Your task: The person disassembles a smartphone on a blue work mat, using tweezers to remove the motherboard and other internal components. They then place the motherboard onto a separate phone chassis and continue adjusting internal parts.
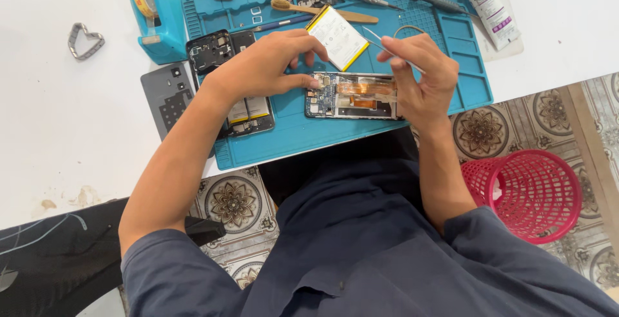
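**Opened phone lies crosswise between both hands**

Phone (353, 96), back off, sits on blue mat (290, 138) w/ long axis left-right, just in front of the person. Left hand (271, 65) presses fingertips on its left end, holding nothing. Right hand (419, 75) pinches tweezers (387, 47) over right end. Both equally near. Battery (338, 37) lies just behind.

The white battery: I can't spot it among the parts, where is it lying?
In the head view the white battery lies tilted on the blue repair mat, just above the opened phone, between the left hand and right hand.
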A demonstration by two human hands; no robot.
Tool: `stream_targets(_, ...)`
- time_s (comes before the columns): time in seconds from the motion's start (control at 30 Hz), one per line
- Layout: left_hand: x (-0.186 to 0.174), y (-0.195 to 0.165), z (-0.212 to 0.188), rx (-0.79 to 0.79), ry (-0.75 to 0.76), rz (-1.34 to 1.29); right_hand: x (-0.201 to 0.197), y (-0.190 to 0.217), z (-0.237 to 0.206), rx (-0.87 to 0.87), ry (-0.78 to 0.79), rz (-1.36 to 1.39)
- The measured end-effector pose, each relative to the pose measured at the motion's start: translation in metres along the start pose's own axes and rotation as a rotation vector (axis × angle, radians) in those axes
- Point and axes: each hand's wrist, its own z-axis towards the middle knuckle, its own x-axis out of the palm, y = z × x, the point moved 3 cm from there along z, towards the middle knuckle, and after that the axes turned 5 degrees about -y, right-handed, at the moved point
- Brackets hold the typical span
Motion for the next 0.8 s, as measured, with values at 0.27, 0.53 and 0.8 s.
stream_targets(0.27,0.002,0.000,-0.001,0.009,-0.030,0.025,0.007,0.017,-0.026,0.031,0.270,-0.247)
stream_targets(0.53,0.005,0.003,0.000,0.180,-0.065,0.072,0.016,0.020,-0.032,-0.003,0.361,-0.532)
stream_targets(0.8,0.004,-0.002,0.001,0.161,-0.065,0.046,0.018,0.016,-0.024,0.019,0.384,-0.554)
